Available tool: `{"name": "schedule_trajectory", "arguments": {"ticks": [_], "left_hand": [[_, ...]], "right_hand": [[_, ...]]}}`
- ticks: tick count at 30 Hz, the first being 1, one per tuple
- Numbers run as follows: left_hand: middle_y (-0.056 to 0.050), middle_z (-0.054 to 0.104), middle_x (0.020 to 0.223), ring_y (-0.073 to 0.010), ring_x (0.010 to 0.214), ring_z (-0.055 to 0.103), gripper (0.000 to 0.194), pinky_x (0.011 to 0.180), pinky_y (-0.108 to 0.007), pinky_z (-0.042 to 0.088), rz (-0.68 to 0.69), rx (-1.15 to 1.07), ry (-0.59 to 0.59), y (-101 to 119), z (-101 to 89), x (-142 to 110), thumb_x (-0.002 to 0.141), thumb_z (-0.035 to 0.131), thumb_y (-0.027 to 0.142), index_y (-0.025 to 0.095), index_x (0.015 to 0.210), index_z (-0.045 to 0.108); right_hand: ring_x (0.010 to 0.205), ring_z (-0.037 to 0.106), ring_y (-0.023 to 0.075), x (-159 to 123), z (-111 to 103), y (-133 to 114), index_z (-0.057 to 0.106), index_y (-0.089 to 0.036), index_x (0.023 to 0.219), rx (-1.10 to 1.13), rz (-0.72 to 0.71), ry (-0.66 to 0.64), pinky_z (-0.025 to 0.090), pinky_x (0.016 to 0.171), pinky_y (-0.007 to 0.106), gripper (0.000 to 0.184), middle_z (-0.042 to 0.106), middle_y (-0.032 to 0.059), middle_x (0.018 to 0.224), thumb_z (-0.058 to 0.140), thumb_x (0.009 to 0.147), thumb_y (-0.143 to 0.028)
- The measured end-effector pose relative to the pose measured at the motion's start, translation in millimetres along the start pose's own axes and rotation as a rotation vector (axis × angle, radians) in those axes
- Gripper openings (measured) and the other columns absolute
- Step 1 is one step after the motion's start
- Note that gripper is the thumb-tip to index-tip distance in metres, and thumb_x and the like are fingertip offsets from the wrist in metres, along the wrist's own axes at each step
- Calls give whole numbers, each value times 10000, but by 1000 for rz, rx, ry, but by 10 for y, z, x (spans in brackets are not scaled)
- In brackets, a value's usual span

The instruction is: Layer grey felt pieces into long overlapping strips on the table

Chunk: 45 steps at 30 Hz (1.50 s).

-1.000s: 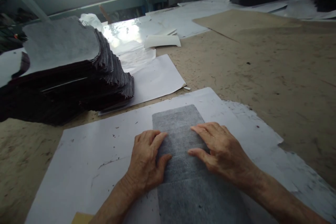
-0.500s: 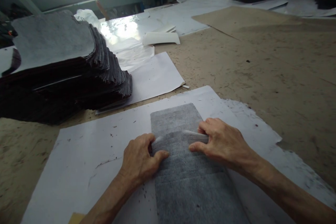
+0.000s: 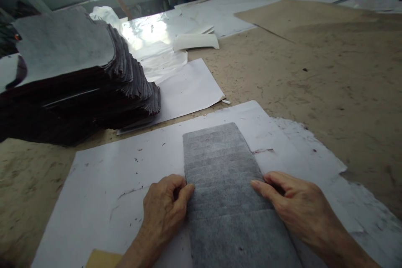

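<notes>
A long grey fibrous strip (image 3: 226, 184), made of overlapping sheets, lies on a large white paper (image 3: 125, 167) in front of me. My left hand (image 3: 165, 209) sits at the strip's left edge, fingers curled, thumb tip pressed on the edge. My right hand (image 3: 292, 205) is at the right edge, fingers curled under and thumb on the grey surface, pinching that edge. The strip lies flat between the two hands.
A tall stack of dark sheets topped with grey (image 3: 72, 79) stands at the left. More white papers (image 3: 188, 88) and a folded white piece (image 3: 194, 42) lie beyond. Brown table surface (image 3: 314, 75) spreads to the right. A tan card corner (image 3: 103, 258) shows at the bottom.
Both hands lay on top of the strip, then lifted a sheet's far edge. Now that sheet lies flat and the hands have slid nearer me, out to the strip's side edges.
</notes>
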<state>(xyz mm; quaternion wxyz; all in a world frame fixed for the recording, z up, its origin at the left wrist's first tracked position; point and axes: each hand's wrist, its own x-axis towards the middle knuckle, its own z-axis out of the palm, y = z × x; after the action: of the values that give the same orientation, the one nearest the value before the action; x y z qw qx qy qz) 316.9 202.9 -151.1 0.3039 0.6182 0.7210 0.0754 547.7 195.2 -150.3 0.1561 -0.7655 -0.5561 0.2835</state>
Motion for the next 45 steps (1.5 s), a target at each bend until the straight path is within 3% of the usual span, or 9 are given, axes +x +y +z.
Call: {"name": "schedule_trajectory", "arguments": {"ticks": [10,15,17,21,25,27,30,41,45], "left_hand": [[41,461,532,-134,577,447,272,579,-254,282,-56,-31,-21,78,-66,4,740,466,395,200,552,499],[39,490,540,-135,551,467,232,567,-262,323,-29,33,90,30,-1,-10,736,526,391,203,601,517],[28,524,613,-134,567,485,198,580,-269,375,50,-19,244,-23,25,-30,738,566,399,203,711,551],[-48,585,909,-171,868,550,223,789,-308,446,440,-29,459,-76,27,-141,808,545,309,181,990,556],[-153,401,1348,-258,1276,330,527,1057,-408,278,632,225,440,-58,130,-355,866,450,321,97,1330,338],[-191,265,1439,-303,1349,181,711,1103,-451,164,700,368,371,-73,254,-455,864,415,450,29,1391,191],[-200,200,1465,-323,1358,145,844,1103,-467,138,752,484,258,-116,422,-545,818,404,588,21,1398,171],[-174,354,1404,-325,1331,236,800,1104,-492,45,860,500,312,-222,560,-831,801,380,632,77,1371,303],[-181,427,1351,-323,1301,288,659,1091,-521,51,902,477,334,-251,502,-784,849,403,521,56,1315,380]], "right_hand": [[456,455,137,-19,-22,17,416,-212,486,20,-25,-22,332,421,245,365,434,-19,473,436,715,-495],[453,502,164,-45,25,41,478,-226,552,-115,-94,165,363,409,275,273,509,-13,505,523,712,-442],[502,541,176,-61,9,54,543,-222,689,-141,-178,300,415,451,297,198,567,7,598,540,734,-414],[728,596,187,-156,-108,14,558,-193,896,-202,-520,441,479,676,314,158,613,55,793,478,851,-322],[1111,498,261,-363,-73,-21,472,-70,1212,-310,-771,425,382,951,374,434,554,161,1166,481,870,-337],[1259,344,321,-462,65,26,388,-19,1296,-373,-865,365,292,1026,447,575,414,201,1336,470,865,-391],[1305,269,325,-537,279,129,382,-49,1314,-468,-971,233,249,1037,502,592,339,179,1402,425,875,-444],[1288,303,334,-902,269,362,439,-81,1280,-496,-1026,234,177,1055,544,586,409,165,1361,449,845,-473],[1222,405,312,-840,183,340,484,-75,1221,-446,-1010,248,266,1018,541,443,514,161,1264,522,826,-273]]}}
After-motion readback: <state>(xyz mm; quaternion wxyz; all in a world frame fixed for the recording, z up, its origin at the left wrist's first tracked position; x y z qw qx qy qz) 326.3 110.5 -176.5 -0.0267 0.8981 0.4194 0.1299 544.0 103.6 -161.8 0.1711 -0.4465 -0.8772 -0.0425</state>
